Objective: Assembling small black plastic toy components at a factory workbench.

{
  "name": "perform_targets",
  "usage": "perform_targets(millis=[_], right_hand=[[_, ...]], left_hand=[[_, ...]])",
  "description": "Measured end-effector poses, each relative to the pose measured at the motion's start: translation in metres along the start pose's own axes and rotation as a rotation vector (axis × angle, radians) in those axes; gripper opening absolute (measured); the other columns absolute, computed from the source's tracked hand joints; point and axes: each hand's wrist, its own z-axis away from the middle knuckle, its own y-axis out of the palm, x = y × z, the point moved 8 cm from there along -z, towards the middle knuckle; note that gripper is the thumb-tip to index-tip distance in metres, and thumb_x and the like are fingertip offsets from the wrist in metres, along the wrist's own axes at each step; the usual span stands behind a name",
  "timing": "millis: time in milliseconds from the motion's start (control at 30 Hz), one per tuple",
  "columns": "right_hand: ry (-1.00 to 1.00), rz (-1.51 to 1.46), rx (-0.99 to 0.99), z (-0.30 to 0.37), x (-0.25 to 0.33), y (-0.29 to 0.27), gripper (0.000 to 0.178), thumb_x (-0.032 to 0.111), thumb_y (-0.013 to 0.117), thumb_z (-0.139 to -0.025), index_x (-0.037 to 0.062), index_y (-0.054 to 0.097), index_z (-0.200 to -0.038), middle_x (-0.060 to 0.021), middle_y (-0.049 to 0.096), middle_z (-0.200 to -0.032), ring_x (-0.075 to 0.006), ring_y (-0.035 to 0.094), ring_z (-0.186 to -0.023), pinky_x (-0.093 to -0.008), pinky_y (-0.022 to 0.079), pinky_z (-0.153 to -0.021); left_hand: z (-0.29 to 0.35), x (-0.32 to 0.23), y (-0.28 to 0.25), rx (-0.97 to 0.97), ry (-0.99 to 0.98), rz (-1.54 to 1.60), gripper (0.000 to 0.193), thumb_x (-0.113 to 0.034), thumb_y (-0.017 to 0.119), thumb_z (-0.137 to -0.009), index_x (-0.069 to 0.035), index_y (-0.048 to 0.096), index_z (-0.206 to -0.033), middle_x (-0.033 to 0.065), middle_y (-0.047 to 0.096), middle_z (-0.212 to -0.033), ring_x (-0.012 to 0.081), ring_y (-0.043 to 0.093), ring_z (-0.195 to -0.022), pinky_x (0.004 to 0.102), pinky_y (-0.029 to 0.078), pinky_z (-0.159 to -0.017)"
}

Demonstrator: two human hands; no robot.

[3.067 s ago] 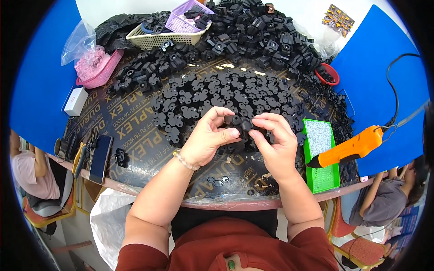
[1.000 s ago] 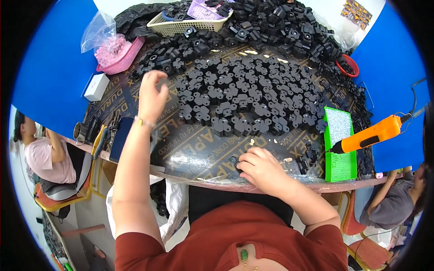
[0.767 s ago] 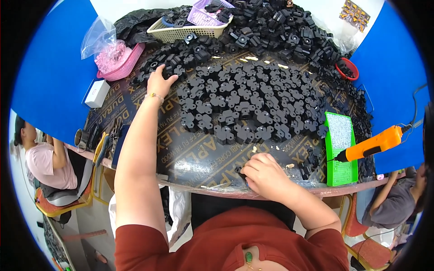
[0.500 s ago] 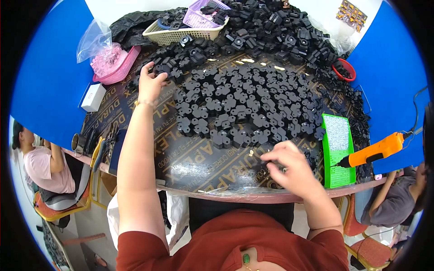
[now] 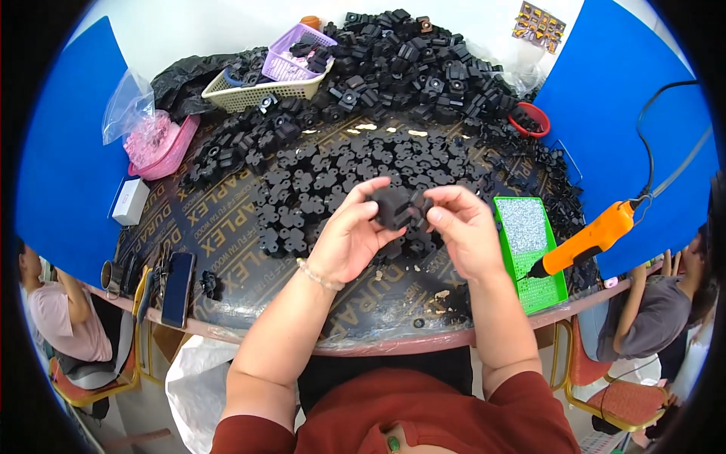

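Observation:
In front of me, over the table, my left hand [image 5: 349,238] is closed around a black plastic housing [image 5: 391,209], gripping it between thumb and fingers. My right hand [image 5: 467,236] pinches a small black part [image 5: 420,204] against the right end of that housing. Whether the two pieces are joined cannot be made out. Below and behind both hands, many flat black housings [image 5: 318,180] are laid out close together on the dark printed tabletop [image 5: 219,261].
A large heap of black parts [image 5: 423,68] lies at the back, beside beige [image 5: 261,97] and purple baskets [image 5: 283,62]. On the right are a green tray [image 5: 556,291] of small screws, an orange electric screwdriver [image 5: 590,238] and a red bowl [image 5: 538,117]. A phone [image 5: 178,291] lies left.
My left hand has come from the parts at the far left to the middle, now with a black housing. My right hand has risen from near the table edge to meet it. The view has shifted.

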Motion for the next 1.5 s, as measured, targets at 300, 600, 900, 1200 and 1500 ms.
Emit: perform_targets(millis=[300,600,900,1200,1500], right_hand=[[0.116,-0.152,-0.009,0.008,-0.014,0.003,0.021,0.003,0.067,-0.092,0.0012,0.065,-0.112,-0.0032,0.065,-0.097,-0.0119,0.063,-0.086,-0.0282,0.054,-0.076],[0.269,-0.414,-0.007,0.012,-0.029,0.002,0.026,0.006,0.067,-0.093,0.0023,0.060,-0.117,-0.0051,0.066,-0.096,-0.0152,0.066,-0.082,-0.0316,0.057,-0.073],[0.316,-0.444,0.004,0.017,-0.040,0.013,0.024,0.005,0.066,-0.093,0.0033,0.060,-0.116,-0.0063,0.067,-0.096,-0.0163,0.067,-0.082,-0.0320,0.058,-0.073],[0.306,-0.314,-0.028,0.020,-0.035,0.014,0.023,0.002,0.067,-0.092,0.0020,0.059,-0.113,-0.0064,0.065,-0.092,-0.0162,0.066,-0.077,-0.0298,0.056,-0.068],[0.202,-0.032,-0.064,0.019,-0.027,0.017,0.038,0.000,0.068,-0.087,-0.0020,0.056,-0.124,-0.0074,0.061,-0.107,-0.0141,0.062,-0.093,-0.0300,0.055,-0.081]], left_hand=[[0.008,0.000,-0.014,-0.064,0.070,-0.111,0.060,0.000,0.069,-0.083,-0.011,0.047,-0.138,0.0124,0.055,-0.135,0.0256,0.055,-0.125,0.0415,0.046,-0.105],[0.011,-0.016,-0.005,-0.094,0.466,-0.992,0.057,0.006,0.073,-0.078,-0.003,0.055,-0.132,0.0151,0.046,-0.147,0.0242,0.047,-0.135,0.0367,0.041,-0.110],[0.028,-0.014,0.029,0.046,0.991,-1.422,0.123,0.011,0.077,-0.068,-0.010,-0.005,-0.158,0.0239,0.053,-0.139,0.0398,0.065,-0.111,0.0414,0.057,-0.087],[0.036,-0.019,0.036,0.046,1.085,-1.495,0.122,0.012,0.077,-0.067,-0.015,0.002,-0.159,0.0230,0.058,-0.134,0.0381,0.068,-0.099,0.0408,0.058,-0.079],[0.040,-0.018,0.045,0.135,1.166,-1.442,0.114,0.014,0.075,-0.068,-0.016,0.013,-0.159,0.0267,0.057,-0.132,0.0409,0.065,-0.110,0.0425,0.058,-0.088]])
